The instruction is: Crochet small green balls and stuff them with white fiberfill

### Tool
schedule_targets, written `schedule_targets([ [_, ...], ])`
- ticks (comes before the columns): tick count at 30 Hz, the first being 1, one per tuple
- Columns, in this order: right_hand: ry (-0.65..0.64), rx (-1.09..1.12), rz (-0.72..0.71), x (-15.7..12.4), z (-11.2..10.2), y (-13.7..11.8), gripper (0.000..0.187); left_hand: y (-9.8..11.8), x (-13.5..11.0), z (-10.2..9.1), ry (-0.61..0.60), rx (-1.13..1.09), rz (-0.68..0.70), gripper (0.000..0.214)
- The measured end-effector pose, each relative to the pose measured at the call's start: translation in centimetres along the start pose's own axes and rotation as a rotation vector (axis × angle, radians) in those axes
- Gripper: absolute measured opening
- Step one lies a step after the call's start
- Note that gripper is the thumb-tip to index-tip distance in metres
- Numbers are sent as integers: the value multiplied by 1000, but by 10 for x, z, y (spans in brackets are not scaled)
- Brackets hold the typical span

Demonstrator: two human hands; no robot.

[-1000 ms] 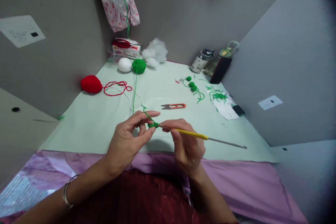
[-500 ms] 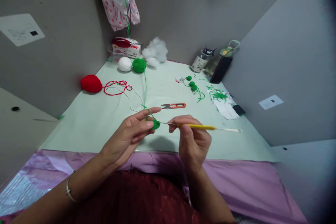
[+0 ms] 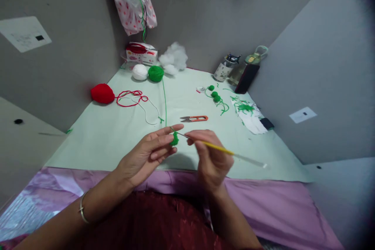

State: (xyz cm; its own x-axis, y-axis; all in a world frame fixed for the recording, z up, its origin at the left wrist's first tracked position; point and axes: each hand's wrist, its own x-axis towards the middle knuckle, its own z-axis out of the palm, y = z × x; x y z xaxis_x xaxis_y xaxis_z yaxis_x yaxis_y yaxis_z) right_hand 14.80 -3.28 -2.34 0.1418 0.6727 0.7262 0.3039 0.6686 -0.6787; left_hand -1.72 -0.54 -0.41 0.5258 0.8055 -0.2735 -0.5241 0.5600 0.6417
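Note:
My left hand [image 3: 146, 156] pinches a small green crochet piece [image 3: 175, 139] between thumb and fingers, above the near edge of the pale green table [image 3: 117, 133]. A green strand [image 3: 164, 101] runs from the piece back to the green yarn ball [image 3: 155, 73]. My right hand [image 3: 208, 157] grips a yellow-handled crochet hook [image 3: 222, 150], whose metal tip points into the green piece. Both hands are closed on what they hold.
Orange thread snips [image 3: 193, 118] lie just beyond my hands. A red yarn ball [image 3: 102, 93] with loose red strand, a white ball [image 3: 140, 72], white stuffing [image 3: 174, 58] and a box [image 3: 140, 54] sit at the back left. Small green pieces [image 3: 215, 95], yarn scraps [image 3: 244, 107] and jars [image 3: 224, 69] stand right.
The hook's far end has tilted down to the right and its tip has gone back into the green piece. The green strand has shifted right. My left hand stays almost still.

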Motion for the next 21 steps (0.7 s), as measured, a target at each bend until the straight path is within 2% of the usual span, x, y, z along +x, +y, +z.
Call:
schedule_targets([
  [3, 29, 249, 231, 6, 1, -1, 21, 0, 0, 1, 21, 87, 104, 30],
  [7, -39, 254, 315, 6, 4, 1, 15, -5, -1, 3, -4, 274, 239, 35],
  [12, 2, 426, 426, 5, 2, 6, 16, -2, -4, 2, -10, 303, 216, 31],
  [16, -12, 464, 435, 7, -1, 3, 18, 1, -5, -2, 30, 350, 238, 35],
  [21, -76, 210, 289, 6, -5, -8, 21, 2, -7, -4, 77, 489, 327, 38],
])
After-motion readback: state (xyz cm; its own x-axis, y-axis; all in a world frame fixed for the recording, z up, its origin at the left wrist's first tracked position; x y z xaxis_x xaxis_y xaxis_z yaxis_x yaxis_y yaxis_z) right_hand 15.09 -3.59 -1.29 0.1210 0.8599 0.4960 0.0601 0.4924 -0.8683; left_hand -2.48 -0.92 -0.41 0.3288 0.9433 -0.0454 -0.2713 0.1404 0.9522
